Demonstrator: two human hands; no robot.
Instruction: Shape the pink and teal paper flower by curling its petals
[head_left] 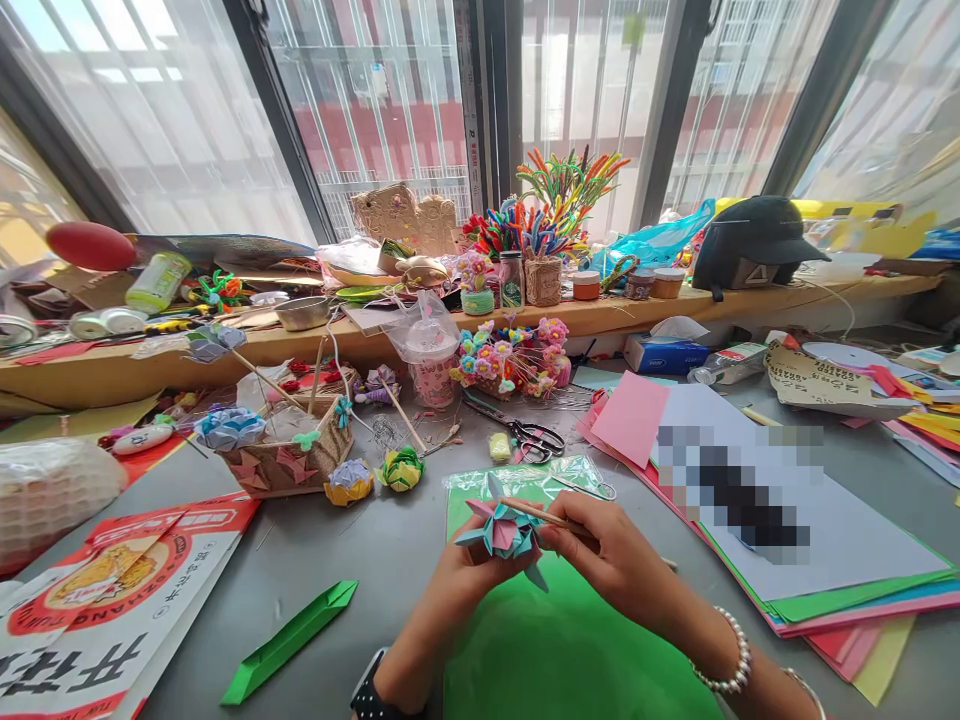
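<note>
In the head view, the paper flower (504,530) is just below the middle of the frame, held above a green sheet (570,650) in a clear sleeve; the left hand (466,572) is curled around it from below and grips it, while the right hand (600,548) pinches a thin stick (546,516), whose tip lies across the petals, though whether it presses on them cannot be told. The flower seems well along: its pink and blue pieces are already folded and joined, but several points jut out straight, so the shaping of the petals looks unfinished. Left of centre, a yellow and purple flower (349,483) and a green and yellow flower (402,469) sit compact and rounded, apparently complete, beside a decorated box (341,440). At lower left, a folded green strip (291,644) lies apart, not joined to anything; at right, a stack of paper (862,530) lies flat, its visible sheets unfolded
</note>
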